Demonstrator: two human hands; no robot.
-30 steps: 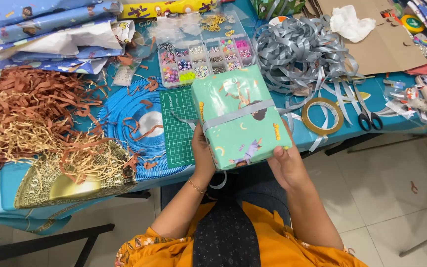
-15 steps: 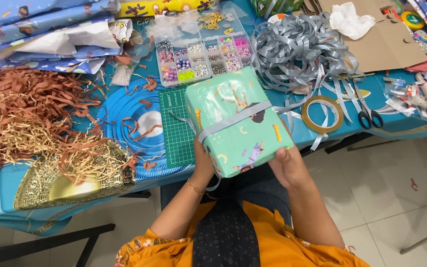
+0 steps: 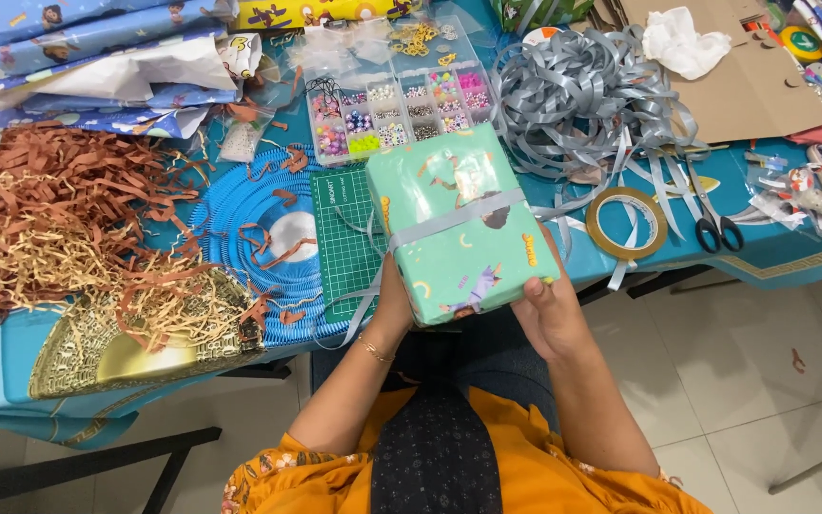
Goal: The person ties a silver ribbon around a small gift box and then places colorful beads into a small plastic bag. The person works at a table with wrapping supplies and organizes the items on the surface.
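While both hands, left (image 3: pixel 394 303) and right (image 3: pixel 552 314), clasp mint-green wrapped gift box (image 3: pixel 456 224) above bench (image 3: pixel 773 252), grey ribbon (image 3: pixel 454 221) crosses it; tying step, needs snug pull.

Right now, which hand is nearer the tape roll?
Right. The right hand grips the wrapped box's near right edge, just down-left of the tape roll. The left hand holds the box's left side, with the whole box between it and the roll.

bead organizer (image 3: pixel 401 107), tape roll (image 3: pixel 626 223), scissors (image 3: pixel 713 217), shredded paper (image 3: pixel 45 224)
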